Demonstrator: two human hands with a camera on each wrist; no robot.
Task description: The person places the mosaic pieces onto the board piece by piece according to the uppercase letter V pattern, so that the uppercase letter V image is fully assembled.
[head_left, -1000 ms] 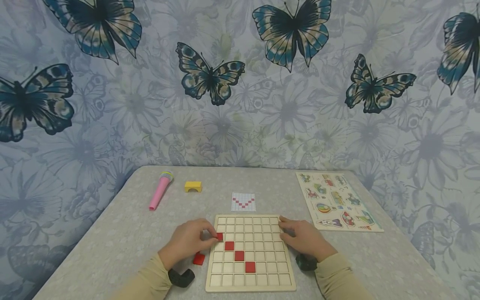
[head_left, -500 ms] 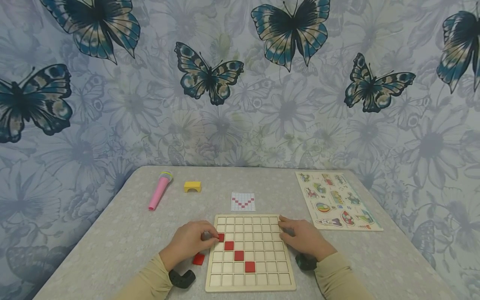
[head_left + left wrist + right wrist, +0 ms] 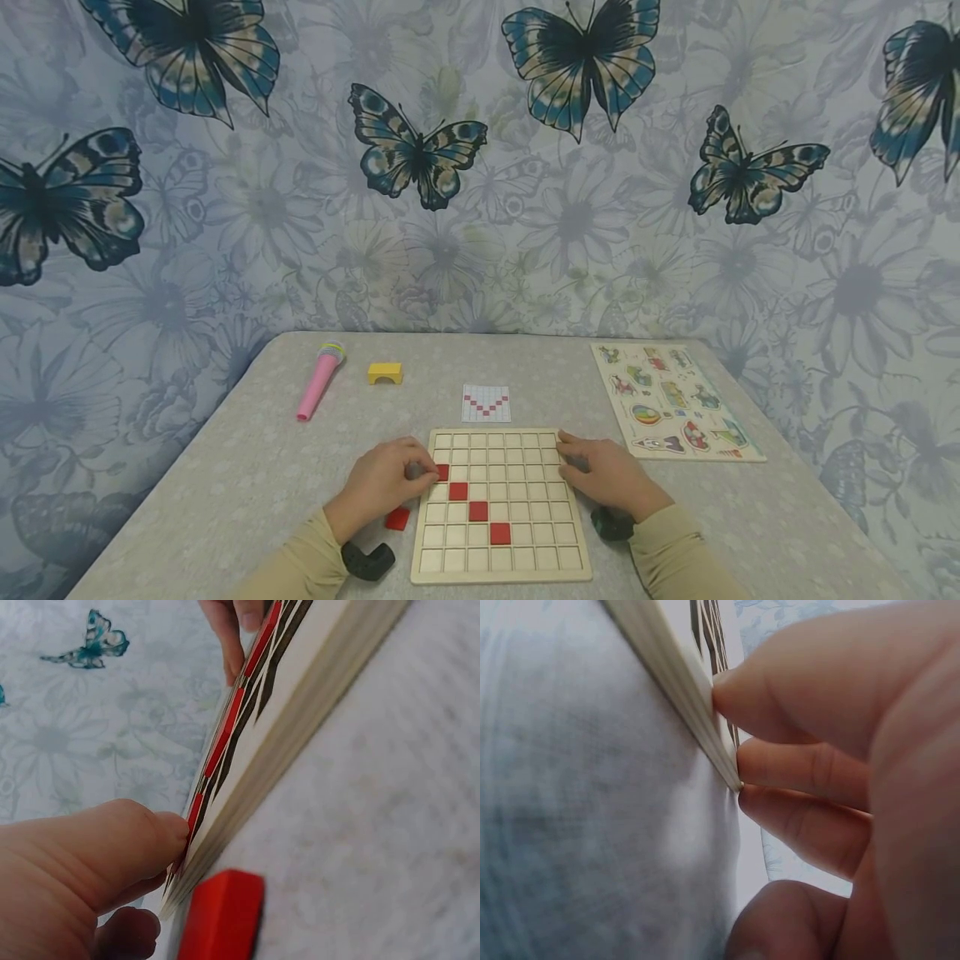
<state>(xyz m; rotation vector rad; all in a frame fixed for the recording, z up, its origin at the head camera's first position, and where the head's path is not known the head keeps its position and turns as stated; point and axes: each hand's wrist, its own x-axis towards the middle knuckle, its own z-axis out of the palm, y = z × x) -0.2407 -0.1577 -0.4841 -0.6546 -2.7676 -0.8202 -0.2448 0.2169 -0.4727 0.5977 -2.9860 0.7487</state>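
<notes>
A wooden grid board (image 3: 502, 572) lies on the table with red square tiles running diagonally across its left half, among them one red tile (image 3: 478, 512). At the board's left edge, my left hand (image 3: 384, 478) pinches another red tile (image 3: 443, 472) in the leftmost column; its thumb touches that tile in the left wrist view, and the index fingertip is mostly hidden there. My right hand (image 3: 611, 475) holds the board's right edge near the far corner, thumb on the rim (image 3: 705, 697) and fingers against the corner. A loose red tile (image 3: 397, 518) lies left of the board.
A pattern card (image 3: 486, 403) with a V of red squares lies beyond the board. Further back are a pink toy microphone (image 3: 318, 385) and a yellow arch block (image 3: 385, 373). At right lies a picture puzzle board (image 3: 671, 404). A patterned wall stands behind the table.
The red tile at my left fingertips has shifted slightly right into the leftmost column. My left hand has moved a little with it. The right hand stays on the board's edge.
</notes>
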